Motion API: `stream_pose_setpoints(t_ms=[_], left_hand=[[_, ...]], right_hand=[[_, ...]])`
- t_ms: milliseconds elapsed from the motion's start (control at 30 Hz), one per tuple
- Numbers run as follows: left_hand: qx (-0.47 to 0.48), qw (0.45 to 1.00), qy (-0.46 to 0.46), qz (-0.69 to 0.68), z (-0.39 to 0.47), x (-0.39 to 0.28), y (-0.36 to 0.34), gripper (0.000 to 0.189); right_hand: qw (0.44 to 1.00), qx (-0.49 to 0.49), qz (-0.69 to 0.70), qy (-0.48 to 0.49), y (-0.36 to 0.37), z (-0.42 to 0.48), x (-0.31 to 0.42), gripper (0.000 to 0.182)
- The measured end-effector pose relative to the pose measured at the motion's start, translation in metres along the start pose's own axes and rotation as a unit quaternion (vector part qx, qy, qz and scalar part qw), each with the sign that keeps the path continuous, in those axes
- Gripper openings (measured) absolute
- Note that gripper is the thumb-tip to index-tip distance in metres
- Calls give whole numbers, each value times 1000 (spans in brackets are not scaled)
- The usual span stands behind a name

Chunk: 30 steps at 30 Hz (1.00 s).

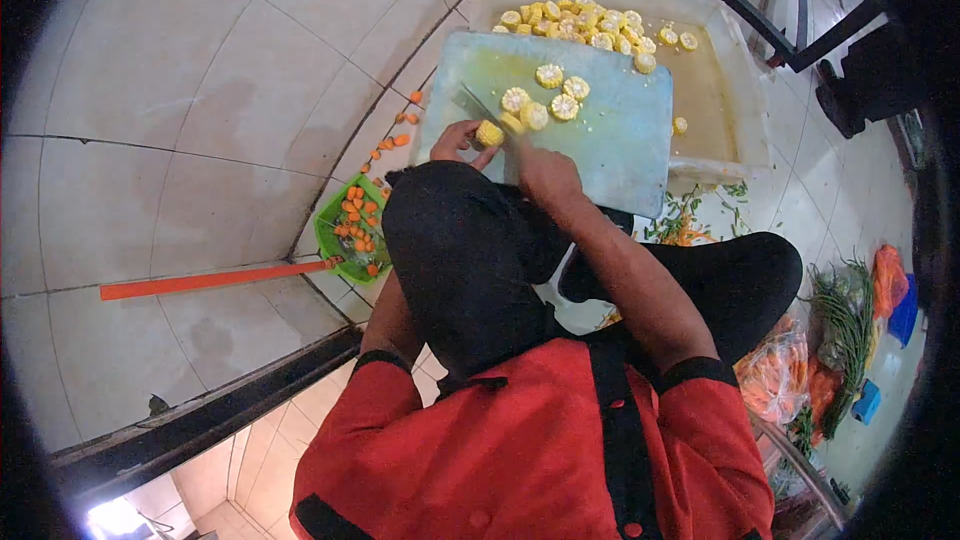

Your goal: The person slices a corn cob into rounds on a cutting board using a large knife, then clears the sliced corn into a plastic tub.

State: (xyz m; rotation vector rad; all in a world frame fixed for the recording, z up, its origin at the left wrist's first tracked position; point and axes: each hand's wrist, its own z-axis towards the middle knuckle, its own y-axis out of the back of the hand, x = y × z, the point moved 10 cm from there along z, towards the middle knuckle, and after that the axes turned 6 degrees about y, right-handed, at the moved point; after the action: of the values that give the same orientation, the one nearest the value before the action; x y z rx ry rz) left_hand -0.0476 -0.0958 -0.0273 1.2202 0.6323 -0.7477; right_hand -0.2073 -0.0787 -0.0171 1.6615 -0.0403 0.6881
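A pale blue cutting board (615, 157) lies before me, with one part over a whitish plastic tub. My left hand (454, 144) holds a short piece of corn cob (490, 133) at the board's near left part. My right hand (550, 174) is closed on a knife (475, 98), whose blade points up and left beside the piece; the handle is hidden in the fist. A cut corn slice (511, 123) lies against the blade's right side. Several corn rounds (564, 106) lie flat on the board beyond my hands, with small loose kernels near them.
The whitish tub (731, 105) holds many corn rounds (585, 19). A green basket (328, 221) with carrot pieces stands at left, near an orange pole (217, 281). Green and orange scraps (681, 221) lie right of the board. Long green beans (847, 330) and bagged carrots (776, 371) lie farther right.
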Motion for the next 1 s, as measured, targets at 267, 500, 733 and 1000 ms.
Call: stream_pose_setpoints(t_ms=[267, 500, 733, 1000], left_hand=[[6, 1000, 4, 14, -2, 7, 3, 58], [26, 999, 33, 10, -5, -3, 9, 62], [21, 999, 43, -19, -12, -13, 18, 56], [-37, 996, 11, -81, -20, 14, 17, 50]], right_hand=[[998, 8, 46, -36, 9, -1, -15, 23], [996, -51, 58, 34, 27, -20, 18, 19], [996, -60, 63, 32, 20, -20, 21, 18], [987, -106, 103, 59, 72, -19, 65, 17]])
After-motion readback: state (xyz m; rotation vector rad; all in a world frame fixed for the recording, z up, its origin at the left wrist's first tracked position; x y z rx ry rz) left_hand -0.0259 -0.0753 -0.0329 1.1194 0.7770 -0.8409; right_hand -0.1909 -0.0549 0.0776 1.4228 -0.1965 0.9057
